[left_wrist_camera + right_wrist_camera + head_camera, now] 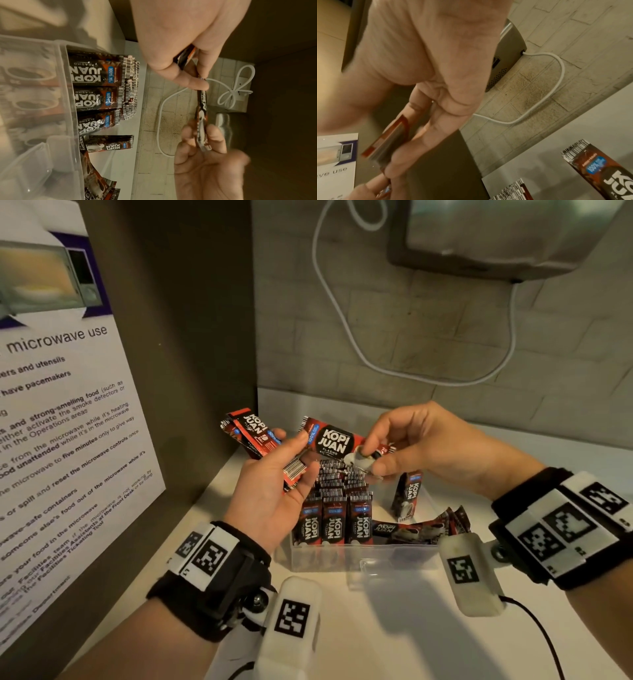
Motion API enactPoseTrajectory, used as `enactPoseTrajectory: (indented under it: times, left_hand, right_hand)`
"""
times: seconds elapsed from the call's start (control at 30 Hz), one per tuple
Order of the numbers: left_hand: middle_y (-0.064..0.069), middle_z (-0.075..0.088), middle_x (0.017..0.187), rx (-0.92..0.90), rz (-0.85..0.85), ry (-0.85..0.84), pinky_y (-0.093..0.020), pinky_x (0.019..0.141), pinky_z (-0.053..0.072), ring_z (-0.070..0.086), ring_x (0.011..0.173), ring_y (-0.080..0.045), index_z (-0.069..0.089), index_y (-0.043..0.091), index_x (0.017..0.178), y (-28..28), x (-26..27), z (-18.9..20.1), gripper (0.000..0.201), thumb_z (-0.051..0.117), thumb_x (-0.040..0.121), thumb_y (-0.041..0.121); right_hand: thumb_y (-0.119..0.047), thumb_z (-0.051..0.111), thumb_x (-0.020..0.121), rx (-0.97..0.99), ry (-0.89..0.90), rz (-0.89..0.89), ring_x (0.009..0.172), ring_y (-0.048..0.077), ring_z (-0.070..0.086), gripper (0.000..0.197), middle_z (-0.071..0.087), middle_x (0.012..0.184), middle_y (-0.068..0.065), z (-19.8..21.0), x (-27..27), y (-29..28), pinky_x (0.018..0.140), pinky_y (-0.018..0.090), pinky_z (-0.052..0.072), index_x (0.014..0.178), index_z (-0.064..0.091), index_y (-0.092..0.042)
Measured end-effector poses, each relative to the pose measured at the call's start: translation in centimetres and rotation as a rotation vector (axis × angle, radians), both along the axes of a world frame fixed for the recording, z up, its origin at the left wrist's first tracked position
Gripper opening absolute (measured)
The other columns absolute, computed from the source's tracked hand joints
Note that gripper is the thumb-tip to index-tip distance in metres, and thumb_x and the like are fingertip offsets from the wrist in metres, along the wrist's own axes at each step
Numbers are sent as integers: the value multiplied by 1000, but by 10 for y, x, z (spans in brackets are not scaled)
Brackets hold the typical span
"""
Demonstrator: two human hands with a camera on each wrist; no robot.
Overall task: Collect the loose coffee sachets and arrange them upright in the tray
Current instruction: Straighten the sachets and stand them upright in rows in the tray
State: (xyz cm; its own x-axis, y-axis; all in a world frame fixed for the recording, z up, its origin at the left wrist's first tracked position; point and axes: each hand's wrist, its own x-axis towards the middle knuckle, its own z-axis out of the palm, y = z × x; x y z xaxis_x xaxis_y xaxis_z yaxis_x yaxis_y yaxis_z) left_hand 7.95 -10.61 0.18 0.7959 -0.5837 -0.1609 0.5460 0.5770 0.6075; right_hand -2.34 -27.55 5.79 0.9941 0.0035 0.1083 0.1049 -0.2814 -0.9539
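Above the tray, my left hand [291,446] grips a small bunch of red-and-black coffee sachets [253,436]. My right hand [371,457] pinches the cup-printed end of one sachet [334,440], whose other end lies against my left thumb. In the left wrist view this sachet [202,108] shows edge-on between both hands. The clear plastic tray [359,556] holds rows of upright sachets [334,522] on its left side. One sachet [407,494] stands alone further right, and several lie flat [421,525] in the tray's right part.
A brown side panel with a microwave notice [68,440] stands close on the left. A white cable [342,320] hangs on the brick wall below a metal appliance [496,234]. The white counter [411,628] runs in front of the tray.
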Motion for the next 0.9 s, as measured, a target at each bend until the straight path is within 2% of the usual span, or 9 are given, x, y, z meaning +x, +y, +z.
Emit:
enactPoseTrajectory:
  times: [0.1, 0.2, 0.27, 0.33, 0.43, 0.57, 0.67, 0.77, 0.9]
  left_hand:
    - [-5, 72, 78, -19, 2, 5, -18, 48, 51, 68, 62, -11, 60, 20, 81, 0, -1, 0, 17, 67, 84, 5]
    - [-5, 71, 79, 0, 21, -11, -18, 48, 51, 67, 62, -10, 60, 20, 81, 0, 0, 0, 18, 69, 83, 5]
    - [-5, 69, 76, 60, 38, -72, -18, 46, 50, 65, 59, -10, 58, 20, 82, -1, 1, -1, 20, 69, 82, 3]
    - [-1, 68, 67, 155, 23, -179, -17, 43, 48, 64, 54, -8, 56, 19, 84, -4, -2, -2, 24, 70, 81, 0]
    - [3, 69, 63, 284, -63, -353, -18, 43, 47, 66, 56, -8, 56, 17, 90, -10, -11, -5, 27, 73, 78, 0]
    - [-2, 69, 75, 359, -110, -454, -21, 45, 49, 69, 62, -11, 58, 15, 93, -14, -17, -7, 27, 75, 78, 1]
    - [-3, 70, 78, 341, -107, -409, -19, 45, 49, 68, 61, -9, 56, 15, 96, -12, -16, -9, 26, 76, 78, 9]
    - [-1, 71, 76, 305, -91, -331, -18, 47, 50, 67, 62, -8, 57, 17, 95, -6, -11, -12, 22, 74, 81, 17]
    - [1, 71, 74, 281, -84, -272, -19, 48, 50, 67, 63, -8, 59, 20, 91, -4, -9, -14, 17, 74, 82, 18]
  right_hand:
    - [-14, 86, 51, 29, -12, -25, 64, 21, 71, 37, 70, 75, 15, -4, 3, 2, 54, 25, 57, 84, 70, -13]
    - [-2, 79, 53, -22, 51, -92, 61, 21, 67, 50, 67, 73, 14, 2, 1, 3, 58, 30, 58, 98, 60, -11]
    - [-9, 79, 54, -171, 95, -167, 65, 22, 62, 60, 67, 85, 14, 8, 1, 6, 63, 34, 54, 110, 57, -9]
    - [-18, 80, 64, -334, 91, -258, 63, 18, 53, 53, 68, 93, 11, 15, 4, 11, 60, 30, 46, 113, 60, -10]
    - [-7, 72, 81, -385, 91, -339, 44, 5, 43, 21, 62, 73, 3, 16, 14, 17, 42, 16, 36, 102, 68, -5]
    - [1, 67, 84, -518, 237, -283, 38, 7, 50, 2, 59, 49, -1, 12, 19, 20, 39, 18, 42, 85, 69, 1]
    - [2, 64, 86, -448, 279, -310, 45, 10, 61, 7, 65, 59, 6, 16, 13, 13, 44, 18, 50, 81, 66, -2]
    - [7, 62, 85, -371, 243, -471, 49, 12, 65, 13, 68, 72, 17, 26, 5, -6, 50, 19, 56, 77, 63, -3]
    - [15, 55, 83, -478, 251, -704, 61, 19, 65, 20, 66, 78, 21, 30, -1, -35, 58, 22, 56, 74, 60, -2]
